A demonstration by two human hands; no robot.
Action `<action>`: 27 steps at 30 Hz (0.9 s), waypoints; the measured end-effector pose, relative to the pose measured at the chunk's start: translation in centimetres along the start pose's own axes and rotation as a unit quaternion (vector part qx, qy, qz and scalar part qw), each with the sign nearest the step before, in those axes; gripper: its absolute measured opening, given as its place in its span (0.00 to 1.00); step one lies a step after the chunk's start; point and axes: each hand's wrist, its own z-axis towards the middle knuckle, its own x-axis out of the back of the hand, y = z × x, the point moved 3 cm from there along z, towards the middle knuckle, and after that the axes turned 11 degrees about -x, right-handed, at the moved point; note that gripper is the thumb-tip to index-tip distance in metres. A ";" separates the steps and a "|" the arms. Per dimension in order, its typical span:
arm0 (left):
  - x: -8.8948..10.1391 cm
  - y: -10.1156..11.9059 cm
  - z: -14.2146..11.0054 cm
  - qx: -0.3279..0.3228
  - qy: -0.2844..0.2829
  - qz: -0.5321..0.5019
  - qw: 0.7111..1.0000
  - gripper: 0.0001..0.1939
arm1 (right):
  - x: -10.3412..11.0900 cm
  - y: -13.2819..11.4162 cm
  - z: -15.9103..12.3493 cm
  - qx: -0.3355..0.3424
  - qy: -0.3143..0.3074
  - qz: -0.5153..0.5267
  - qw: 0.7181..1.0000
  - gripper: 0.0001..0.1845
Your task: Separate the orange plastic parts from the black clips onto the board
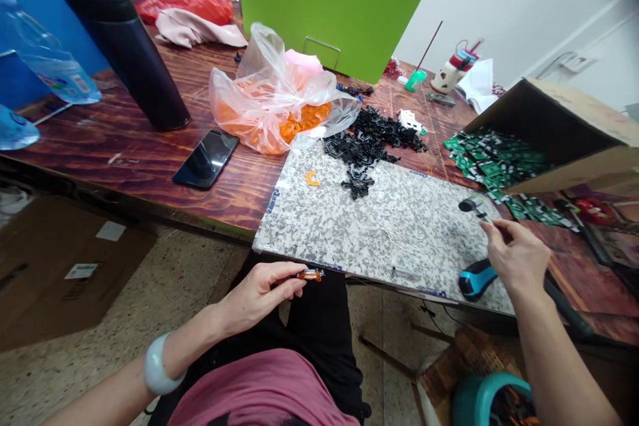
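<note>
The left hand [257, 296] is pinching a small orange plastic part [310, 274] between thumb and fingers, just off the edge of a granite slab [399, 233]. The right hand [516, 256] is hovering over the slab, its fingertips [486, 227] sitting close together beside a small black part [468, 205], grip unclear. A clear plastic bag [259, 73] is holding orange parts [304, 123]; a cardboard box [564, 126] is spilling green strips [494, 163].
</note>
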 end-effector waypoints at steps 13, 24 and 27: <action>-0.2 0.7 0.3 -0.081 -0.017 0.132 0.988 0.13 | -0.3 4.9 2.5 -0.025 -0.028 -0.013 0.999 0.08; -3.3 0.5 1.1 -0.077 -0.081 0.132 0.985 0.12 | 1.5 -15.5 -17.7 0.179 -0.343 0.267 0.883 0.18; -5.0 -0.8 1.2 -0.066 -0.129 0.127 0.981 0.11 | 0.0 -15.2 -21.2 0.120 -0.353 0.303 0.877 0.10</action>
